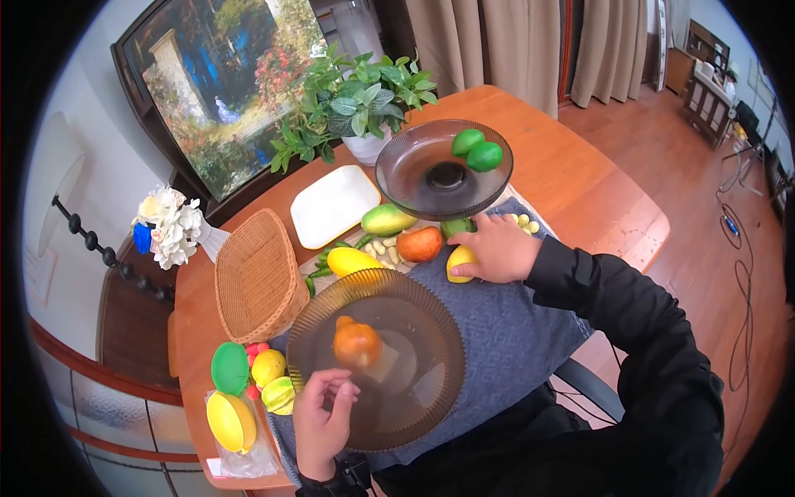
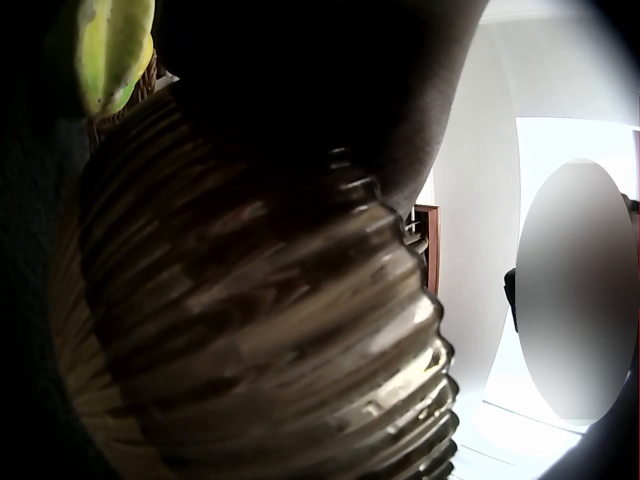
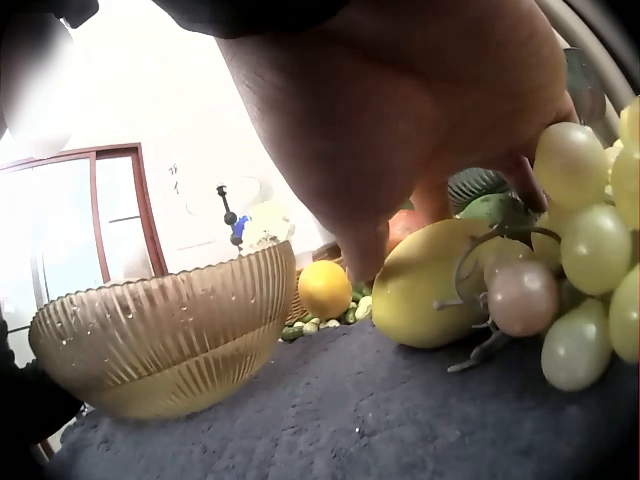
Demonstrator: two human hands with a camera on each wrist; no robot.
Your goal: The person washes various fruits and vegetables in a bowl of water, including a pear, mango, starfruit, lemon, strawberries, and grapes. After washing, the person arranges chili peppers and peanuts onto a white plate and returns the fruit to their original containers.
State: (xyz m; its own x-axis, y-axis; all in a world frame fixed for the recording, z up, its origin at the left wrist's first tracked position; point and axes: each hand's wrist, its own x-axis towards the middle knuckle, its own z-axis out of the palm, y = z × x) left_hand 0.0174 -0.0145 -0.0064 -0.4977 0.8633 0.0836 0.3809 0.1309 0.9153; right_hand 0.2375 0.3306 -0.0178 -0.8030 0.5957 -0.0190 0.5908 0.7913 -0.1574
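Note:
My right hand (image 1: 503,248) reaches down over a smooth yellow fruit (image 1: 460,263), its thumb along the near side and its fingers over the far side. In the right wrist view this fruit (image 3: 430,285) rests on the blue towel (image 3: 330,400), beside pale green grapes (image 3: 597,250). A green fruit (image 1: 457,226) and a red-orange fruit (image 1: 420,244) lie just beyond the fingers. My left hand (image 1: 325,414), loosely curled and holding nothing, hovers over the near left rim of an amber ribbed bowl (image 1: 439,398). Inside the bowl is an orange-brown fruit (image 1: 358,343) with a knob.
Behind stand a dark footed bowl (image 1: 397,184) with two green fruits, a white tray (image 1: 331,207) and a potted plant (image 1: 356,108). A wicker basket (image 1: 258,282) is at left, near a star fruit (image 1: 278,396) and a yellow bowl (image 1: 231,422). Peanuts and green peppers lie mid-table.

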